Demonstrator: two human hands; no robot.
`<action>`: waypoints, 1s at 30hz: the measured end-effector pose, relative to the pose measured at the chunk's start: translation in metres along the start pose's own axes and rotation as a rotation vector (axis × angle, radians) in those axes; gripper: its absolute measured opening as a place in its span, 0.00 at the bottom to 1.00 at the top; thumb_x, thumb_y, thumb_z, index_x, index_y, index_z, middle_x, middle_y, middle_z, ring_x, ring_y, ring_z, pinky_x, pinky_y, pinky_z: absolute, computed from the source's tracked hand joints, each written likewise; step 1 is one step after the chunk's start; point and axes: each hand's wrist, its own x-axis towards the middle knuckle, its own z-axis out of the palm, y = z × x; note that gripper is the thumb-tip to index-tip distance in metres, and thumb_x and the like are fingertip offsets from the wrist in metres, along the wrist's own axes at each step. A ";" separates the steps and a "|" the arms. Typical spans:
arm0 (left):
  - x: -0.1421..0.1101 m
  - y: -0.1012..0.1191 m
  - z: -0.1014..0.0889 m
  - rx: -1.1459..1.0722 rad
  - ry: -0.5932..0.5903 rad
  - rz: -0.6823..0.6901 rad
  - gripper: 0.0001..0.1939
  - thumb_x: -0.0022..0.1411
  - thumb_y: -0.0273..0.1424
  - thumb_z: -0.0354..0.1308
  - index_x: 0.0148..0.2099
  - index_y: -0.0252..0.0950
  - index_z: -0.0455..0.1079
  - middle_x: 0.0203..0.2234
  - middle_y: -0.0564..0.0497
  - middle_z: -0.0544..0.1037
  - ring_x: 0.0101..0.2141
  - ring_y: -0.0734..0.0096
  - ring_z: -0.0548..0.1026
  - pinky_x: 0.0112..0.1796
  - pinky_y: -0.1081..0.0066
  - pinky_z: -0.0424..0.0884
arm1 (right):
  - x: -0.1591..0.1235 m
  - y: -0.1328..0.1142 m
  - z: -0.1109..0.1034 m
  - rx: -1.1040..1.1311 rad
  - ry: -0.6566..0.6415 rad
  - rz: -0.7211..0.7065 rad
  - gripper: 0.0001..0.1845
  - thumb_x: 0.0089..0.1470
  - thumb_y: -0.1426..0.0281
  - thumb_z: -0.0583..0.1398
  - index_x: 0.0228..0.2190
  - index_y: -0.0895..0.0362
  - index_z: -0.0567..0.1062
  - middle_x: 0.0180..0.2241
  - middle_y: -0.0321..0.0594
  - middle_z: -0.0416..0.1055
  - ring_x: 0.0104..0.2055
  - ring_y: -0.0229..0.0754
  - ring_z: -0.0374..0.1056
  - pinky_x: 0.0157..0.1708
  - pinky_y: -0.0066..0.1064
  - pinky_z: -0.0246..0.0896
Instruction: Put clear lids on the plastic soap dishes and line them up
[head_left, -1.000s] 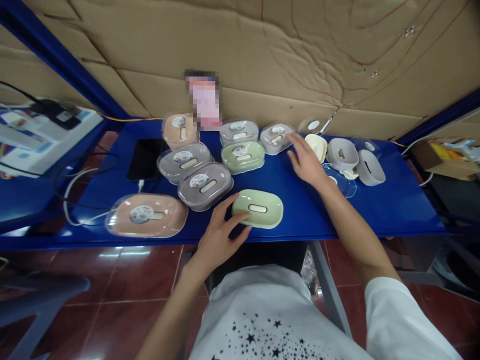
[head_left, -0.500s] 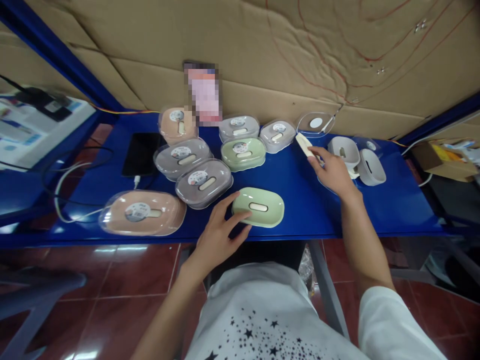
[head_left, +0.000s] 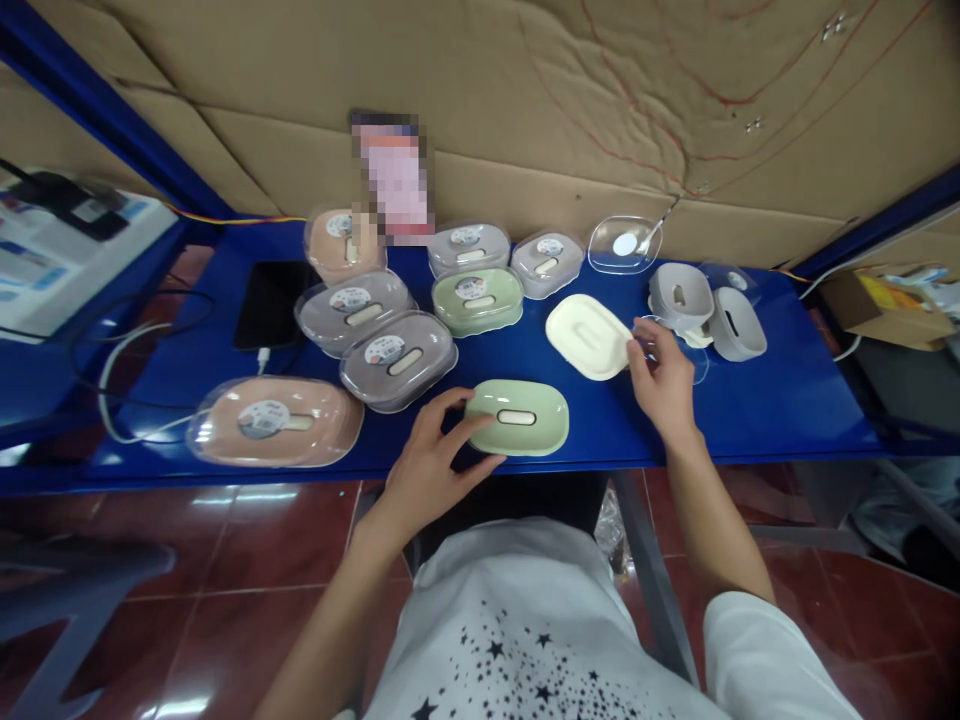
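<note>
My left hand [head_left: 435,455] grips the left end of a pale green oval dish [head_left: 551,420] near the table's front edge. A cream oval piece fills the slot in the dish's middle. Held at its right edge by my right hand [head_left: 664,375] is a cream oval plate [head_left: 581,345] with a raised oblong in its centre, turned face up just behind the dish. Behind and left are several covered dishes under clear lids, among them a green one [head_left: 478,310] and a grey one [head_left: 375,370]. Two uncovered grey dishes, one being a grey dish [head_left: 739,330], sit right of my right hand.
A clear lid [head_left: 625,262] lies at the back by the cardboard wall [head_left: 510,90]. A phone with a blurred screen [head_left: 397,185] leans there. At left are a black phone [head_left: 271,305] with a cable and a covered peach dish [head_left: 225,430] on the blue table [head_left: 802,420].
My right hand has turned the cream plate from nearly edge-on to face up and brought it towards me, near the green dish. My left hand stays on the green dish.
</note>
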 end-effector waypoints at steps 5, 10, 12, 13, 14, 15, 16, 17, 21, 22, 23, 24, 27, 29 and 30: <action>-0.001 0.000 0.001 0.007 0.006 0.003 0.20 0.71 0.35 0.68 0.62 0.45 0.70 0.64 0.41 0.66 0.64 0.49 0.71 0.63 0.45 0.74 | -0.001 0.013 -0.018 -0.330 -0.019 -0.183 0.28 0.74 0.54 0.54 0.65 0.56 0.73 0.65 0.56 0.73 0.69 0.61 0.67 0.67 0.59 0.64; -0.002 0.000 0.001 0.009 -0.012 0.011 0.20 0.71 0.34 0.67 0.62 0.44 0.70 0.64 0.40 0.66 0.64 0.48 0.70 0.64 0.44 0.73 | -0.035 0.034 -0.049 -0.440 -0.128 -0.141 0.23 0.73 0.54 0.55 0.57 0.53 0.80 0.57 0.51 0.81 0.60 0.63 0.76 0.61 0.62 0.67; -0.002 0.001 0.000 0.010 -0.034 0.010 0.21 0.71 0.34 0.67 0.63 0.45 0.69 0.65 0.40 0.66 0.65 0.47 0.70 0.64 0.44 0.73 | -0.051 0.026 -0.058 -0.319 -0.058 -0.104 0.21 0.74 0.57 0.54 0.55 0.51 0.80 0.51 0.49 0.83 0.54 0.59 0.79 0.56 0.56 0.71; -0.002 0.001 -0.001 0.005 -0.043 0.001 0.23 0.71 0.35 0.67 0.64 0.45 0.68 0.65 0.40 0.66 0.65 0.47 0.70 0.64 0.43 0.73 | -0.057 0.018 -0.060 -0.226 0.011 -0.078 0.21 0.74 0.56 0.54 0.56 0.51 0.80 0.48 0.48 0.83 0.51 0.57 0.79 0.53 0.53 0.73; -0.002 0.001 -0.002 -0.006 -0.052 -0.012 0.24 0.71 0.35 0.67 0.66 0.46 0.67 0.66 0.40 0.66 0.66 0.47 0.70 0.65 0.44 0.73 | -0.062 0.007 -0.060 -0.112 0.086 -0.044 0.21 0.74 0.56 0.54 0.58 0.50 0.79 0.44 0.47 0.82 0.46 0.55 0.79 0.48 0.51 0.74; -0.002 0.002 -0.002 -0.020 -0.058 -0.027 0.26 0.71 0.35 0.67 0.67 0.47 0.66 0.66 0.41 0.66 0.66 0.48 0.70 0.65 0.44 0.74 | -0.065 -0.005 -0.057 0.014 0.141 0.000 0.22 0.75 0.55 0.53 0.59 0.50 0.77 0.40 0.45 0.81 0.41 0.53 0.78 0.42 0.47 0.75; -0.002 0.002 -0.002 -0.037 -0.063 -0.041 0.27 0.71 0.35 0.67 0.69 0.48 0.65 0.66 0.41 0.66 0.66 0.49 0.71 0.65 0.45 0.74 | -0.065 -0.017 -0.052 0.136 0.156 0.050 0.23 0.75 0.54 0.52 0.60 0.50 0.76 0.36 0.43 0.78 0.35 0.50 0.76 0.35 0.43 0.74; -0.002 0.001 -0.003 -0.052 -0.069 -0.054 0.29 0.71 0.35 0.67 0.70 0.49 0.63 0.66 0.42 0.66 0.66 0.49 0.71 0.65 0.46 0.75 | -0.064 -0.028 -0.045 0.240 0.117 0.097 0.24 0.76 0.53 0.50 0.61 0.49 0.75 0.34 0.41 0.76 0.31 0.47 0.73 0.29 0.40 0.71; -0.004 0.001 -0.002 -0.089 -0.074 -0.109 0.35 0.71 0.36 0.68 0.73 0.53 0.59 0.67 0.43 0.66 0.67 0.50 0.71 0.63 0.48 0.77 | -0.044 -0.060 -0.008 0.365 -0.298 0.118 0.27 0.75 0.49 0.51 0.65 0.46 0.71 0.46 0.43 0.77 0.32 0.41 0.72 0.31 0.37 0.76; -0.004 0.001 -0.002 -0.095 -0.075 -0.120 0.36 0.70 0.36 0.68 0.74 0.54 0.58 0.67 0.44 0.66 0.67 0.50 0.71 0.63 0.48 0.77 | -0.039 -0.065 0.001 0.340 -0.344 0.068 0.28 0.73 0.48 0.54 0.66 0.46 0.70 0.53 0.46 0.76 0.38 0.43 0.75 0.38 0.39 0.79; -0.004 0.001 -0.001 -0.102 -0.074 -0.128 0.37 0.70 0.36 0.68 0.75 0.54 0.57 0.67 0.43 0.66 0.67 0.50 0.71 0.63 0.48 0.78 | -0.036 -0.069 0.007 0.309 -0.367 0.002 0.28 0.72 0.48 0.56 0.66 0.45 0.70 0.59 0.48 0.73 0.45 0.46 0.77 0.47 0.42 0.80; -0.005 0.001 -0.001 -0.108 -0.075 -0.132 0.38 0.70 0.36 0.68 0.75 0.54 0.56 0.67 0.43 0.66 0.67 0.49 0.72 0.63 0.47 0.77 | -0.033 -0.074 0.013 0.281 -0.388 -0.069 0.28 0.72 0.49 0.58 0.67 0.45 0.71 0.64 0.48 0.70 0.54 0.49 0.76 0.56 0.46 0.77; -0.004 0.002 -0.002 -0.118 -0.073 -0.143 0.42 0.70 0.37 0.69 0.77 0.55 0.52 0.69 0.42 0.65 0.69 0.48 0.70 0.64 0.45 0.77 | -0.037 -0.087 0.020 0.241 -0.507 -0.253 0.25 0.73 0.55 0.60 0.66 0.44 0.72 0.70 0.45 0.66 0.71 0.53 0.65 0.71 0.51 0.64; -0.004 0.002 -0.002 -0.121 -0.061 -0.146 0.45 0.70 0.38 0.69 0.79 0.55 0.49 0.72 0.41 0.61 0.71 0.46 0.67 0.64 0.44 0.76 | -0.044 -0.095 0.022 0.202 -0.566 -0.338 0.24 0.75 0.58 0.57 0.67 0.45 0.72 0.71 0.44 0.66 0.73 0.51 0.63 0.73 0.51 0.62; -0.004 0.001 -0.002 -0.121 -0.062 -0.142 0.45 0.70 0.38 0.69 0.79 0.55 0.48 0.74 0.41 0.59 0.72 0.46 0.66 0.65 0.45 0.75 | -0.047 -0.098 0.022 0.170 -0.574 -0.373 0.24 0.76 0.59 0.56 0.68 0.45 0.71 0.72 0.44 0.65 0.74 0.50 0.63 0.73 0.51 0.62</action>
